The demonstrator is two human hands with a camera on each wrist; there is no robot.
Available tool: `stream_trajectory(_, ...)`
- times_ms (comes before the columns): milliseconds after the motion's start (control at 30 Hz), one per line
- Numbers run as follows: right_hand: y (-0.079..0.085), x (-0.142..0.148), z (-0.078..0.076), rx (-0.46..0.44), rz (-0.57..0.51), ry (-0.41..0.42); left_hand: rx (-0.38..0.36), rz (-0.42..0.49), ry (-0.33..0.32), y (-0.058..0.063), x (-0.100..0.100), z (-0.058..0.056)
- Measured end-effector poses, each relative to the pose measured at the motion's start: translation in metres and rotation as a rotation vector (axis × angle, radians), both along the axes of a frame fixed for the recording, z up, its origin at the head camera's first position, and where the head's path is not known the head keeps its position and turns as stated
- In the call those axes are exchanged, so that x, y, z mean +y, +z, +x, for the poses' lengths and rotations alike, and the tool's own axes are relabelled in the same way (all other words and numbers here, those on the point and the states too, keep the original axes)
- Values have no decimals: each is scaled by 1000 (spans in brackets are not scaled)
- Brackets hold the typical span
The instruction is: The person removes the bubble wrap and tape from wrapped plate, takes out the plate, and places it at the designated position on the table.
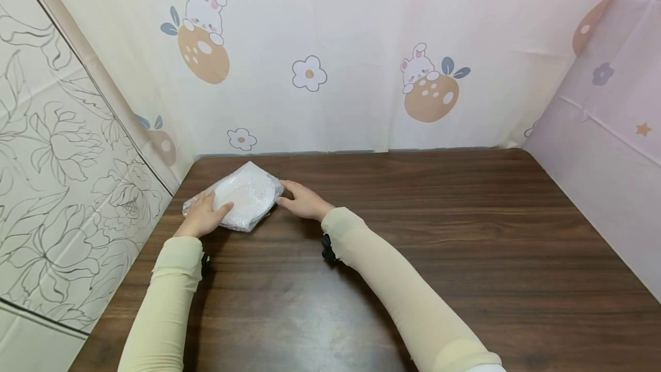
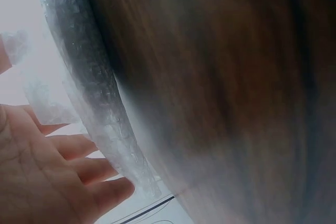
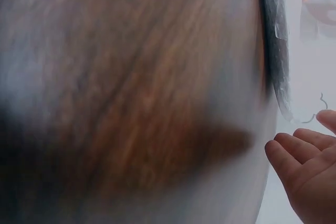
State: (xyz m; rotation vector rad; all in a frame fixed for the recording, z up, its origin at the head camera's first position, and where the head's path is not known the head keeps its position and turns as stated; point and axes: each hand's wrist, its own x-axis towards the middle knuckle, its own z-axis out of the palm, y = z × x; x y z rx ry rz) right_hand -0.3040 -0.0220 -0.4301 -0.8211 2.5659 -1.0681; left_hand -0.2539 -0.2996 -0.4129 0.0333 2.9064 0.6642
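A flat, whitish bundle in clear bubble wrap lies at the back left of the dark wooden table. My left hand rests on its left end, thumb spread from the fingers. In the left wrist view, the fairly straight fingers touch the bubble wrap. My right hand is at the bundle's right edge, thumb and fingers apart. Seen from the right wrist, its fingers are extended close to the wrap's edge. What is inside the wrapping cannot be made out clearly.
The brown wood-grain table reaches back to a white curtain printed with rabbits and flowers. A panel with line-drawn flowers borders the left side. Pale fabric hangs along the right.
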Motion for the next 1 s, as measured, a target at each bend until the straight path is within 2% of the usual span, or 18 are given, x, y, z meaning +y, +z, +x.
stream_trajectory(267,5,-5,7,-31,59,7,-22,-14,-26,0,0,0)
stream_trajectory(1000,8,10,6,-14,52,28,-55,32,-60,-3,11,3)
